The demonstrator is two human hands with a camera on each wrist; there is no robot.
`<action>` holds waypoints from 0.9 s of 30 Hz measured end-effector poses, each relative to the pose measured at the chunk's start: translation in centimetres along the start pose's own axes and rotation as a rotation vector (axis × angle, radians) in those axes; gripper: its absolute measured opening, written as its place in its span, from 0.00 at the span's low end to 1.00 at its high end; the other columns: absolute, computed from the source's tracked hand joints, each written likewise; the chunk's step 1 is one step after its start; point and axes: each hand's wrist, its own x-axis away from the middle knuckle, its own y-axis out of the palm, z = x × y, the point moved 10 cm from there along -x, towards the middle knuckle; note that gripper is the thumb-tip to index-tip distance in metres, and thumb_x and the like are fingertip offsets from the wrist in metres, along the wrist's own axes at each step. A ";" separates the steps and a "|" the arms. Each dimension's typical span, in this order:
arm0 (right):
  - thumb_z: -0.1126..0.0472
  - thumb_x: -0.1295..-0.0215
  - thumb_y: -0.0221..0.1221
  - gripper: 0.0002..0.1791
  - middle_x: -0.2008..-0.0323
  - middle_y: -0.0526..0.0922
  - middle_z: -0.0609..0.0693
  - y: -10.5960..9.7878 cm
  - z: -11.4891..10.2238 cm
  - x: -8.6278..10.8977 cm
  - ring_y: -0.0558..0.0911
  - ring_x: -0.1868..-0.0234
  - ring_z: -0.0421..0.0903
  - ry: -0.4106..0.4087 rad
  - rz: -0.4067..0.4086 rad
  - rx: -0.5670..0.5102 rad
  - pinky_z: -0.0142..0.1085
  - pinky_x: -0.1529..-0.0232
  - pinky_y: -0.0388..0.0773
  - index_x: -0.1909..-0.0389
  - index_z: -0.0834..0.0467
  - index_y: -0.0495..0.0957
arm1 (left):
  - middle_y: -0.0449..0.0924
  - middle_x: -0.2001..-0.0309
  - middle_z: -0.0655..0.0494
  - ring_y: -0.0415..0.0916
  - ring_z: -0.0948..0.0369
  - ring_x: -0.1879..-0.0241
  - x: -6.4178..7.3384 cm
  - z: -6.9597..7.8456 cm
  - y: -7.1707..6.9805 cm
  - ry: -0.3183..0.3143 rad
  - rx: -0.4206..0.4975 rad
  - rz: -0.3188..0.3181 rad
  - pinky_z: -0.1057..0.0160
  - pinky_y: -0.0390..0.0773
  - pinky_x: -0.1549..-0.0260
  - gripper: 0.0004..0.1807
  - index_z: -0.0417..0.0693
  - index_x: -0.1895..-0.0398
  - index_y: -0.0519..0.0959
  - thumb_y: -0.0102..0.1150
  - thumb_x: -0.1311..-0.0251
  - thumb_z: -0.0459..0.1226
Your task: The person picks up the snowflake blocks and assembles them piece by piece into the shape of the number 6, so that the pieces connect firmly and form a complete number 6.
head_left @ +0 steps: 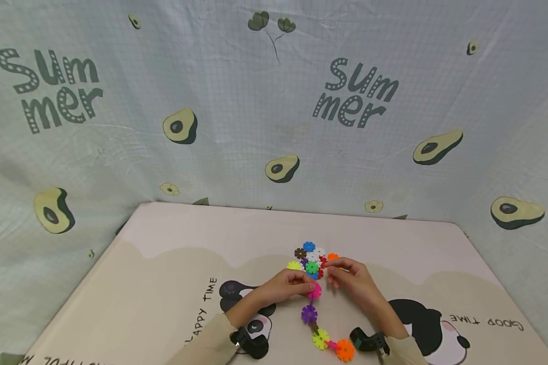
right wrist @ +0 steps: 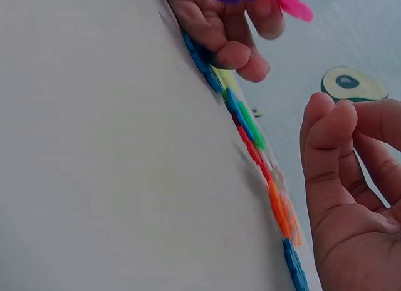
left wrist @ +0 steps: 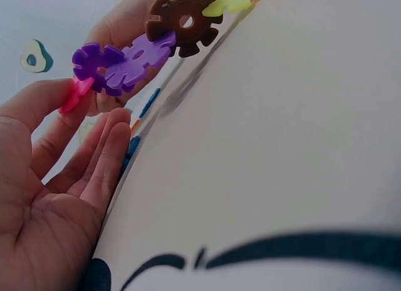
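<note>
Near the table's middle, my left hand (head_left: 285,285) pinches the pink notched plastic disc (head_left: 315,290) at one end of a linked chain. In the left wrist view, that pink disc is between thumb and index finger, while the other fingers stretch out below. Interlocked purple discs (left wrist: 139,56), a brown disc (left wrist: 184,20) and a yellow disc (head_left: 320,339) follow. Another pink piece (head_left: 332,344) joins the orange disc (head_left: 345,350) at the near end. My right hand (head_left: 353,284) hovers beside the loose discs, fingers loosely bent, with nothing visible between thumb and index finger.
Beyond the hands lies a pile of loose notched discs, with a blue one (head_left: 308,246), a brown one (head_left: 300,253), a green one (head_left: 311,267) and an orange one (head_left: 333,257) among several others. A printed cloth (head_left: 228,167) hangs behind the table (head_left: 164,263).
</note>
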 end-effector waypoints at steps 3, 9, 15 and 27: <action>0.62 0.31 0.58 0.17 0.69 0.80 0.52 -0.9 0.2 0.1 0.77 0.74 0.40 0.042 0.061 0.021 0.29 0.67 0.78 0.51 0.74 0.75 | 0.83 0.52 0.43 0.79 0.66 0.56 0.1 0.1 0.0 0.005 0.008 0.010 0.69 0.76 0.51 0.12 0.30 0.61 0.80 0.54 0.31 0.34; 0.60 0.32 0.60 0.15 0.66 0.80 0.57 -2.4 -0.3 0.3 0.75 0.74 0.41 0.037 0.139 0.193 0.30 0.72 0.76 0.53 0.68 0.79 | 0.82 0.64 0.40 0.75 0.67 0.70 0.2 0.4 0.0 0.025 0.007 0.007 0.72 0.76 0.66 0.11 0.29 0.62 0.79 0.55 0.31 0.33; 0.60 0.35 0.63 0.11 0.62 0.82 0.55 -4.3 -0.9 0.6 0.74 0.70 0.42 0.025 0.193 0.415 0.31 0.72 0.75 0.56 0.63 0.82 | 0.81 0.69 0.37 0.77 0.66 0.76 0.2 0.3 0.6 0.019 0.044 -0.064 0.70 0.79 0.68 0.11 0.26 0.61 0.76 0.53 0.30 0.32; 0.66 0.44 0.69 0.18 0.67 0.80 0.55 -5.0 -0.4 1.0 0.70 0.73 0.38 0.065 -0.019 0.476 0.28 0.73 0.68 0.55 0.71 0.79 | 0.80 0.49 0.39 0.79 0.61 0.51 0.3 0.1 -0.3 0.011 0.006 0.011 0.67 0.77 0.50 0.13 0.29 0.63 0.75 0.50 0.28 0.35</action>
